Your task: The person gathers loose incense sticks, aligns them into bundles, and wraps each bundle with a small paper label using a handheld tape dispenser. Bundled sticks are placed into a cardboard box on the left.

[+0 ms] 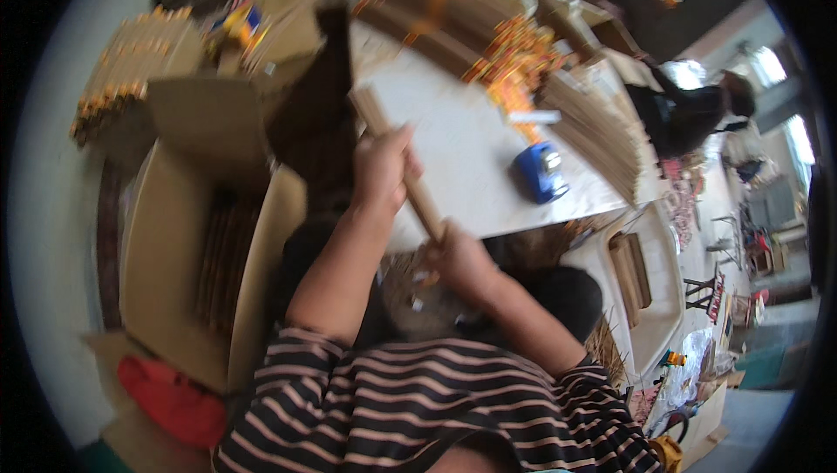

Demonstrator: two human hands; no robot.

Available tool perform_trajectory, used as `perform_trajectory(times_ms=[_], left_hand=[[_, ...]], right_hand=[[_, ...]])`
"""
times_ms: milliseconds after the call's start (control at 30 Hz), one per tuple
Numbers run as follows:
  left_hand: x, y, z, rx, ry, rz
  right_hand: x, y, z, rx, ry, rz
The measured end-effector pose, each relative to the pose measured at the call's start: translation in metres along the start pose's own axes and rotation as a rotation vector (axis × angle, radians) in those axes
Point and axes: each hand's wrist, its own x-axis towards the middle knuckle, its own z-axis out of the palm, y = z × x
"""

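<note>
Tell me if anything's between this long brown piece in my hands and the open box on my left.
The box's right flap appears to stand between the long brown piece, held in your left hand and right hand, and the open box. Nothing visible covers its opening.

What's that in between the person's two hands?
In the head view, a slanting stretch of brown stick lies between the left hand and the right hand. It looks a bit blurry.

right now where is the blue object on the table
In the head view, the blue object sits right of centre on the white table, beside the brown stack, above and right of the right hand.
</note>
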Motion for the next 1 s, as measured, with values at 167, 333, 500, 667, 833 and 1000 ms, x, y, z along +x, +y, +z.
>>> perform_trajectory(times_ms=[167, 333, 500, 667, 833, 1000], left_hand=[[0.001, 0.008, -0.015, -0.376, -0.276, -0.247], [-0.001, 0.009, -0.009, -0.282, -0.183, -0.152], [-0.007, 0.005, 0.002, -0.021, -0.012, 0.061], [-0.007, 0.005, -0.005, -0.334, -0.369, -0.246], [-0.011, 0.014, -0.003, -0.397, -0.506, -0.148], [-0.012, 0.02, 0.0, -0.323, -0.424, 0.006]], right_hand=[[-0.022, -0.04, -0.026, 0.662, -0.446, 0.17], [-0.016, -0.038, -0.021, 0.584, -0.369, 0.141], [-0.006, -0.02, -0.003, -0.195, 0.049, -0.072], [-0.009, -0.036, -0.023, 0.381, -0.281, 0.114], [-0.008, -0.035, -0.029, 0.554, -0.362, 0.067], [-0.003, -0.033, -0.02, -0.255, 0.138, -0.243]])
